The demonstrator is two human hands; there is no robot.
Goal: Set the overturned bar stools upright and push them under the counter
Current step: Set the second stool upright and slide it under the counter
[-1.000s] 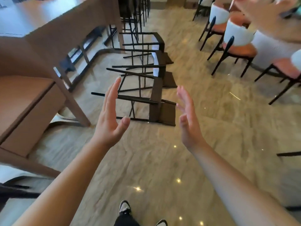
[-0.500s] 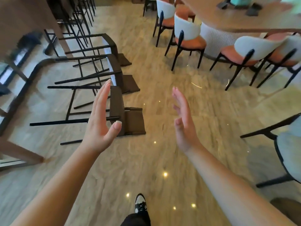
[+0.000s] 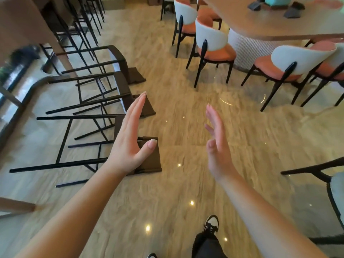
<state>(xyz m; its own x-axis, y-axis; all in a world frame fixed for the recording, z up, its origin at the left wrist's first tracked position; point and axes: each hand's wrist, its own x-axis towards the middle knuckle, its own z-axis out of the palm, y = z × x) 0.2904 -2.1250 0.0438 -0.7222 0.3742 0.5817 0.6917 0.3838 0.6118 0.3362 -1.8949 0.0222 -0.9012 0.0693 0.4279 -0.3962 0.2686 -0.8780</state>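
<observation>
Three dark brown bar stools with thin black legs lie on their sides on the marble floor, legs pointing left toward the wooden counter [image 3: 24, 32]. The nearest stool [image 3: 150, 161] is partly covered by my left hand [image 3: 130, 144]; the middle stool [image 3: 122, 90] and the far stool [image 3: 121, 56] lie behind it. My left hand hovers open above the nearest stool's seat, not touching it. My right hand [image 3: 216, 144] is open too, held in the air to the right over bare floor.
Upright bar stools [image 3: 87, 21] stand along the counter further back. Orange and white dining chairs [image 3: 212, 47] ring a curved table [image 3: 279, 28] at the right. Another chair [image 3: 335, 187] stands close at the right edge. My shoe [image 3: 211, 223] is on the floor below.
The view has swung right and moved closer: the overturned stools have shifted to the left and now lie under my left hand. Both hands stay raised and open.
</observation>
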